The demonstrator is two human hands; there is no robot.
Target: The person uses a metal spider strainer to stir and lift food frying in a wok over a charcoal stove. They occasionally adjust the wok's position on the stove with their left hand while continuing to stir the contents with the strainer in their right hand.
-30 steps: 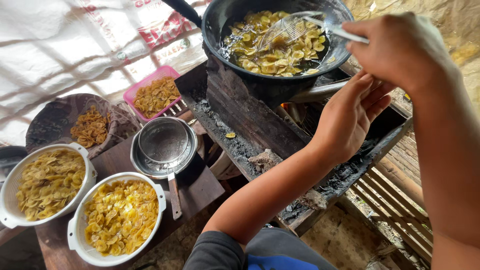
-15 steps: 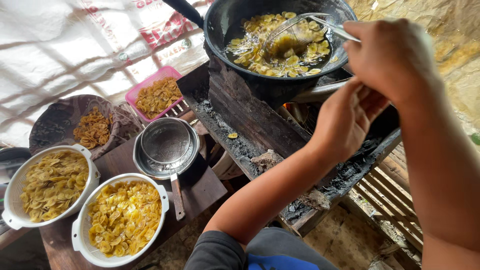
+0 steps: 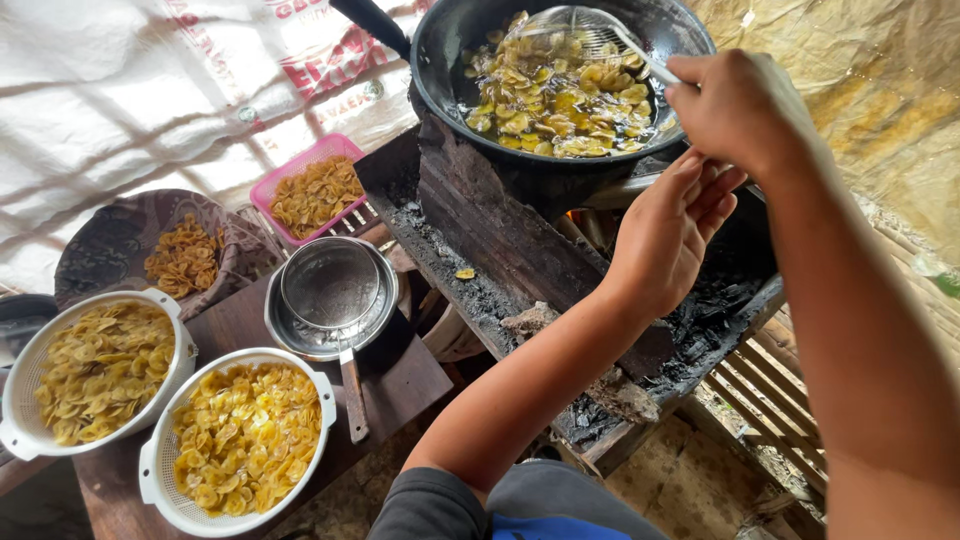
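Oil glistens in the round black wok (image 3: 455, 70), where thin yellow banana slices (image 3: 550, 100) float close together. In this single head view, the right hand (image 3: 740, 105) is closed around the thin metal handle of a wire skimmer (image 3: 575, 30). The skimmer's long axis runs from the fist up and to the left, and its round mesh bowl rests among the slices at the wok's far side. The left hand (image 3: 665, 235) hangs just below the right, fingers loosely extended and holding nothing, over the charred, sooty wooden stove frame (image 3: 480, 215). On the dark wooden table (image 3: 405, 375) to the left stand two white perforated colanders (image 3: 165, 470) heaped with pale and golden chips, a shiny steel strainer (image 3: 330, 290) set in a metal pan, a pink plastic basket (image 3: 300, 165) and a dark woven tray (image 3: 110, 245) of browner chips.
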